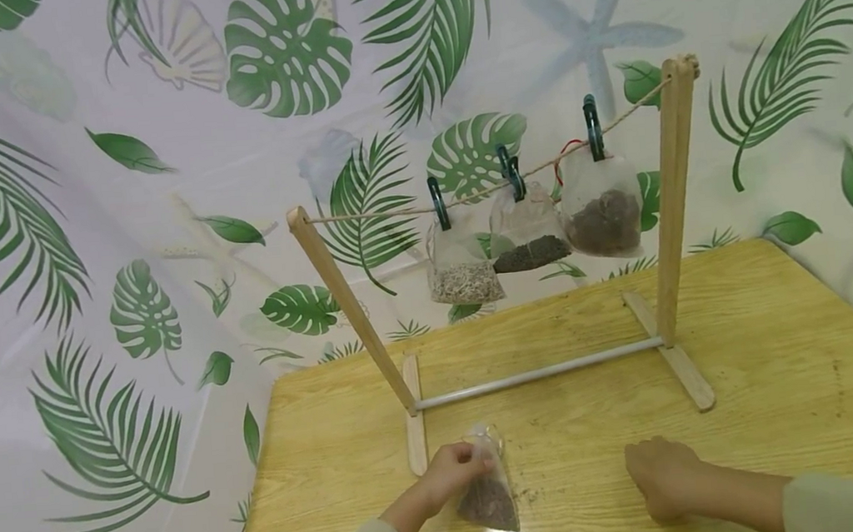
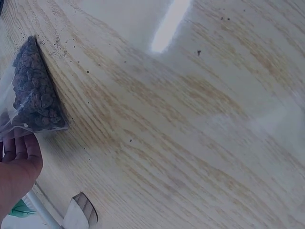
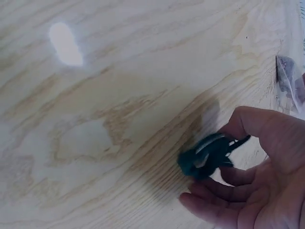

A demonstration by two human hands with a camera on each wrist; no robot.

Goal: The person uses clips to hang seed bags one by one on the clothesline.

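My left hand [image 1: 449, 475] pinches the upper part of a clear plastic bag [image 1: 490, 501] near the front of the table. Dark brown lumps [image 2: 37, 93] fill the bag's bottom, as the left wrist view shows. To the right, my right hand [image 1: 665, 479] is low over the table. In the right wrist view it holds a dark green clip [image 3: 207, 157] between thumb and fingers; in the head view the clip is hidden by the hand. Three filled bags hang from a rope: a pale one [image 1: 465, 282], a blackish one [image 1: 531, 254] and a brown one [image 1: 604, 223].
Dark green clips [image 1: 594, 127] pin the hanging bags to the rope [image 1: 370, 215]. Two wooden posts [image 1: 670, 213] on flat feet carry it, joined by a white rod [image 1: 540, 374]. Dark crumbs lie on the wooden table [image 1: 798, 404]. A leaf-patterned cloth [image 1: 188, 193] stands behind.
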